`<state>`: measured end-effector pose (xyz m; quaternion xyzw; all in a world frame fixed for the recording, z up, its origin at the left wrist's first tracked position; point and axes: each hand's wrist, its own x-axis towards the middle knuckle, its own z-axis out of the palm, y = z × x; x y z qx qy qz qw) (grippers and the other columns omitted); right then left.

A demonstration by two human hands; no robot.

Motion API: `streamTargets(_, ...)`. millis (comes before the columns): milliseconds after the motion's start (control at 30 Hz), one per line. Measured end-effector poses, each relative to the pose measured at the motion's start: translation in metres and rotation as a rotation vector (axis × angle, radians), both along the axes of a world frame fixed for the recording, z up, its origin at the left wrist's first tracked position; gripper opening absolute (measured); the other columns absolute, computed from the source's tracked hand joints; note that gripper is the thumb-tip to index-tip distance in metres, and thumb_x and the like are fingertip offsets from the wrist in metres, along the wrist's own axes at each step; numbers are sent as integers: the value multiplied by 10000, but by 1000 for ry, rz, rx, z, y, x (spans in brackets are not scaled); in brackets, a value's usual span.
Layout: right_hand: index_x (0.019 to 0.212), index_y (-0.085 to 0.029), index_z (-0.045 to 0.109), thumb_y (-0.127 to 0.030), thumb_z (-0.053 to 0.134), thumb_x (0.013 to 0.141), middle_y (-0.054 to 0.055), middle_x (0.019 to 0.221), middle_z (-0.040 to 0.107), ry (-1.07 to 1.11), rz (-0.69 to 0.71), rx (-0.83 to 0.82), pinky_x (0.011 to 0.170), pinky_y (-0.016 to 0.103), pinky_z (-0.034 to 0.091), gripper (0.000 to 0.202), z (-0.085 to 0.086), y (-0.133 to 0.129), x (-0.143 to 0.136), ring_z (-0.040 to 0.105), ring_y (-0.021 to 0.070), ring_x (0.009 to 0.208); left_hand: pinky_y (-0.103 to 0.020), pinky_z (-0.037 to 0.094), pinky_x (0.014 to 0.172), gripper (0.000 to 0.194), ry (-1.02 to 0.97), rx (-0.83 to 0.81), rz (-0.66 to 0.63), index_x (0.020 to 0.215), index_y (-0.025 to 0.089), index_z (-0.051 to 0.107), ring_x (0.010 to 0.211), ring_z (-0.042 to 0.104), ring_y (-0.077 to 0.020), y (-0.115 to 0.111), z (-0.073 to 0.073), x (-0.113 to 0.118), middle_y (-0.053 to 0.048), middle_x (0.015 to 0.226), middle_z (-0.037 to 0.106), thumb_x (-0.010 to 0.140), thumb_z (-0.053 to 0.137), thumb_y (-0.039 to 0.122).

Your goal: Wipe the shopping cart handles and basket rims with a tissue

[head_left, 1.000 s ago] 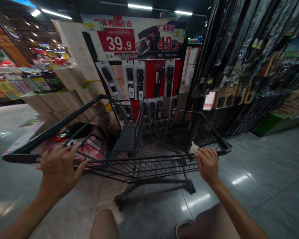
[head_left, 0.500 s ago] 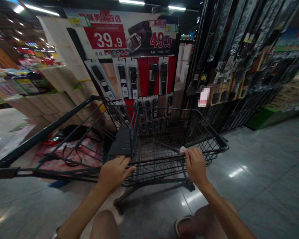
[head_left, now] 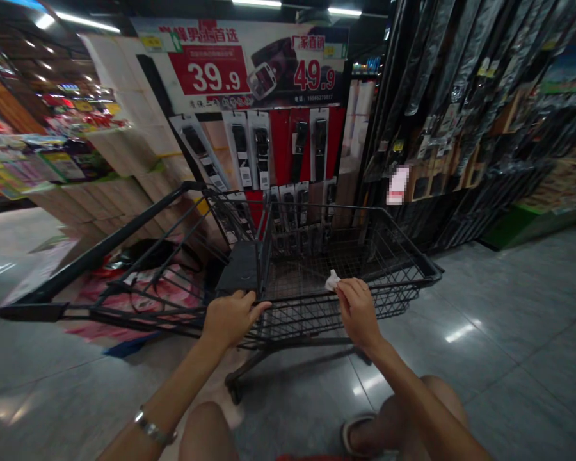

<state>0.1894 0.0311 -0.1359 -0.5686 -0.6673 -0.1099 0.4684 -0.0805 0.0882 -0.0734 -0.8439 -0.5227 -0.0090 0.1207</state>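
A dark wire shopping cart (head_left: pixel 307 317) stands sideways before me, its handle bar (head_left: pixel 33 310) toward the left. My left hand (head_left: pixel 230 317) is closed over the near top rim, beside the black child-seat flap (head_left: pixel 240 266); its thumb lies along the rim and its fingertips are partly hidden. A crumpled white tissue (head_left: pixel 333 280) is pinched between the fingers of my right hand (head_left: pixel 359 310), just above the near rim and over the basket. Whether that hand also touches the rim, I cannot tell.
Behind the cart rises a belt display (head_left: pixel 292 144) under a price sign (head_left: pixel 264 70). Long dark belts hang on a rack (head_left: pixel 441 115) at right. Beige packages (head_left: pixel 110 198) are stacked at left, near a pink bundle (head_left: pixel 173 288) on the tiled floor (head_left: pixel 523 307).
My right hand has moved left along the near rim with the tissue, which now shows more above the fingers. My left hand stays on the rim. The view has shifted slightly.
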Motion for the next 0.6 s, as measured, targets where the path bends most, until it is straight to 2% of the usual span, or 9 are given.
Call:
streamTargets(233,955,-193,639,-195,413,960,83,922,672,-79,-115,-12,999,474,403,226,-9,3,62,589,225,893,-269,383,557,626,-13,18,21,850,181,670,734,676,-236,7,0,5,-105,800,686,935,227,615)
streamTargets(467,853,-200,642,-206,414,933,97,888,676,-123,-275,-19,1006,499,376,241,-11,-3,133,581,246,870,-281,385,557,595,-13,51,14,851,187,673,739,675,-246,7,-2,5,-104,795,688,937,251,598)
streamTargets(600,849,-199,650,-189,411,910,109,911,686,-123,-348,-5,1015,527,359,247,-15,-8,158,588,261,897,-272,385,560,592,-23,78,14,839,190,671,736,671,-234,8,-4,4,-101,785,687,935,251,596)
